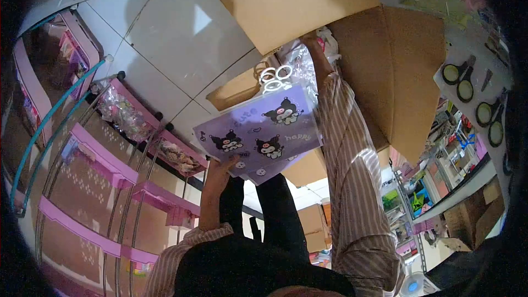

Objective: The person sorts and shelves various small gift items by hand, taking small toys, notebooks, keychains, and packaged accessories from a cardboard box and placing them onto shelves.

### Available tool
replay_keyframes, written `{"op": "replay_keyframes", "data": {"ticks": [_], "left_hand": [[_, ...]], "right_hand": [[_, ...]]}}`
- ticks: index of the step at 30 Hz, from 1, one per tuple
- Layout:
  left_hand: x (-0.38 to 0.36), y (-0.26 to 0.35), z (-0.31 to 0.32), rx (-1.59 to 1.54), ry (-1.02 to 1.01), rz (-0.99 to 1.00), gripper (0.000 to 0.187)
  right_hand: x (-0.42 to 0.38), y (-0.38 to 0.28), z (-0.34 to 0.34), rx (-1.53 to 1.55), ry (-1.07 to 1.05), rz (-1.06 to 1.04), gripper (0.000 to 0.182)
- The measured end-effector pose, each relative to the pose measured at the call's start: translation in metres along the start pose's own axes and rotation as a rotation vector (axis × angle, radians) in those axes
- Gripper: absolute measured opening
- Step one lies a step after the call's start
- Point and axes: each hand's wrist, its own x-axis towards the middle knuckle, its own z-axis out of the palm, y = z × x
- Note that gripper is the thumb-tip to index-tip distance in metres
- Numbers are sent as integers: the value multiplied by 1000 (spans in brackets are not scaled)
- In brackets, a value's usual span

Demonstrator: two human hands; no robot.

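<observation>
Holding the purple cartoon-print bags [258, 135] by their lower edge, the left hand [220, 169] grips them above the cardboard box [385, 71]. Right hand [311, 39] reaches into the box among clear plastic packets [300, 63] (grip hidden — cannot tell).

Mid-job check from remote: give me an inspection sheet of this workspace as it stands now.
Surface: white tiled floor, seen from above.
Job's things: purple cartoon-print bags with white handles, held in a stack; open cardboard box with clear-wrapped packs inside.
Clutter: smaller cardboard boxes on the floor.
Grippers: left hand grips the bags' lower edge; right hand reaches into the box.
Cables: nothing seen.
Surroundings: pink wire shelving at left; hanging scissors packs at right.
</observation>
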Motion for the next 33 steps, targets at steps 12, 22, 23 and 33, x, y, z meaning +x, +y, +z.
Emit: {"op": "replay_keyframes", "data": {"ticks": [12, 22, 23, 33], "left_hand": [[-14, -14, -7, 284, -35, 268, 34], [-26, -20, 23, -232, -128, 129, 29], [-25, -21, 26, -242, -116, 149, 28], [-7, -36, 19, -82, -199, 232, 36]], "right_hand": [[-94, -66, -99, 201, 191, 176, 20], [-213, -232, -275, -51, 429, 478, 10], [-219, -244, -279, -53, 434, 473, 10], [-194, -208, -86, 385, 521, 411, 33]]}}
